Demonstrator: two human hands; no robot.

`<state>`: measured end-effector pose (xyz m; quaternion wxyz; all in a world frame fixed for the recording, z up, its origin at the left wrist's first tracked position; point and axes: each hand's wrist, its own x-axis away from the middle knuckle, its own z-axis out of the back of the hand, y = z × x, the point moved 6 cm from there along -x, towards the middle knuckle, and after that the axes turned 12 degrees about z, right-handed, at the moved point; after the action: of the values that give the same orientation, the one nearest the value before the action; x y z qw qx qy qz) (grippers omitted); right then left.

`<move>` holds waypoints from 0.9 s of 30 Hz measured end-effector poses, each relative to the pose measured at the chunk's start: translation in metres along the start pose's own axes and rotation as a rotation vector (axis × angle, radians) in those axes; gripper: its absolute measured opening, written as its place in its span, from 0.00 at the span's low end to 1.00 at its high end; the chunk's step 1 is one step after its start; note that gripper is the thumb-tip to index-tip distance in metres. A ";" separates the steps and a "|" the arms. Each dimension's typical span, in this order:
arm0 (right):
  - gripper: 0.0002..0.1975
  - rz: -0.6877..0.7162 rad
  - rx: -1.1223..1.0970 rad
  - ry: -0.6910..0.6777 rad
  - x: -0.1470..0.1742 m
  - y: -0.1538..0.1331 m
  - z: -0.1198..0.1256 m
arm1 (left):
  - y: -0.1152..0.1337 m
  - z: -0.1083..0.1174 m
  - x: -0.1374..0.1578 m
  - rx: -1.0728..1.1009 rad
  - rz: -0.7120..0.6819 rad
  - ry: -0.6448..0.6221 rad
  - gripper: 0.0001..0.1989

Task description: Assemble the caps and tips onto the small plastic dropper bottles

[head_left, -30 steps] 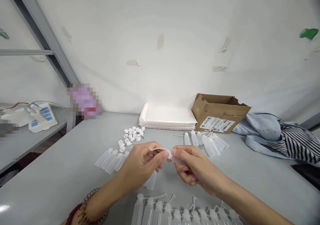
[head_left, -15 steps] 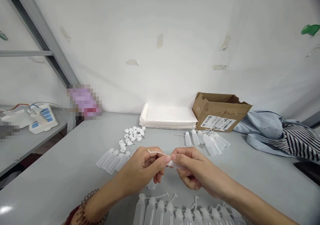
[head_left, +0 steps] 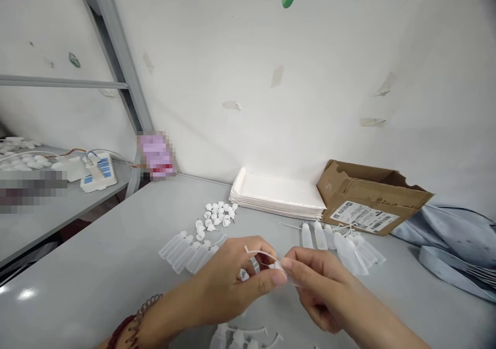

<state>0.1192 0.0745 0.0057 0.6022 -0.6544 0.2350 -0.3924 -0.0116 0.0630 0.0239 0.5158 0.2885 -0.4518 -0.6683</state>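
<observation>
Turning the view leftward, losing most of the front bottle row (head_left: pixel 220 337) below the bottom edge. At lower centre, gripping one translucent bottle (head_left: pixel 291 282) in the right fingers (head_left: pixel 308 275), pinching its white tip (head_left: pixel 276 267) with the left fingers (head_left: pixel 261 285). Newly exposing what looks like a thin spike (head_left: pixel 265 264), apparently still working at the joint. Leaving loose white caps (head_left: pixel 227 219) lying left of centre on the counter (head_left: pixel 116 261).

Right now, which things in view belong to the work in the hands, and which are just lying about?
Likely part of the work:
translucent plastic bottle, pinched between the left hand and right hand
small white plastic caps
loose translucent bottles

Seemingly just lying about:
brown cardboard box
stacked flat white envelopes
pale blue cloth
white-and-blue power strip
</observation>
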 end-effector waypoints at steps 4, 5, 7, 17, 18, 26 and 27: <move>0.19 0.096 0.097 -0.002 -0.001 -0.004 -0.005 | -0.008 -0.004 0.000 0.097 0.174 -0.105 0.18; 0.19 0.089 0.088 0.000 -0.001 -0.003 -0.006 | -0.009 -0.005 0.000 0.111 0.183 -0.128 0.20; 0.20 0.087 0.076 0.008 -0.001 -0.003 -0.007 | -0.010 -0.007 -0.002 0.160 0.186 -0.167 0.22; 0.19 0.076 -0.004 -0.062 0.003 -0.009 -0.006 | -0.002 -0.007 0.000 0.150 0.099 -0.124 0.16; 0.19 0.066 -0.025 -0.062 0.002 -0.008 -0.006 | 0.002 -0.005 0.002 0.068 0.020 -0.073 0.14; 0.21 -0.009 -0.162 -0.106 -0.002 -0.001 -0.003 | 0.019 -0.005 0.018 -0.401 -0.521 0.201 0.06; 0.22 -0.025 -0.181 -0.136 -0.002 0.001 -0.003 | 0.019 -0.006 0.019 -0.416 -0.541 0.203 0.06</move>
<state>0.1160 0.0741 0.0042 0.5501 -0.7341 0.2199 -0.3318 -0.0039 0.0416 0.0402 0.4101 0.3516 -0.1598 -0.8263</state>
